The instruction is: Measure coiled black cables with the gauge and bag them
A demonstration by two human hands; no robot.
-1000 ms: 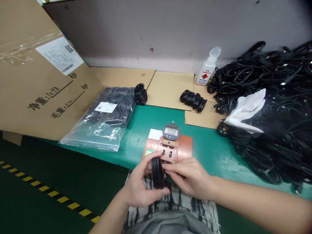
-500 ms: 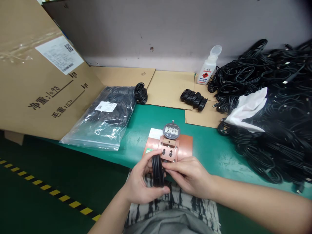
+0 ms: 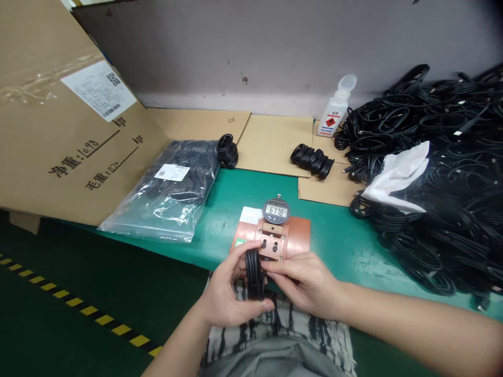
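My left hand (image 3: 228, 293) is curled around a coiled black cable (image 3: 254, 273), fingers behind it and thumb below. The coil stands on edge just in front of the measuring gauge's near side. My right hand (image 3: 304, 283) is closed in a pinch at the coil's right side, against the gauge; the part of the cable between its fingertips is hidden. A digital dial gauge (image 3: 276, 210) is mounted on a copper-coloured base (image 3: 298, 238), and its display seems to read 6.778.
A large pile of black cables (image 3: 424, 120) covers the right side, with a white cloth (image 3: 401, 175) on it. Coiled bundles (image 3: 312, 161) lie on cardboard near a white bottle (image 3: 333, 112). To the left are a filled clear bag (image 3: 157, 209) and a cardboard box (image 3: 78, 131).
The gauge reading has risen from about 6.641 to about 6.778. Both hands and the cable coil stay almost in place.
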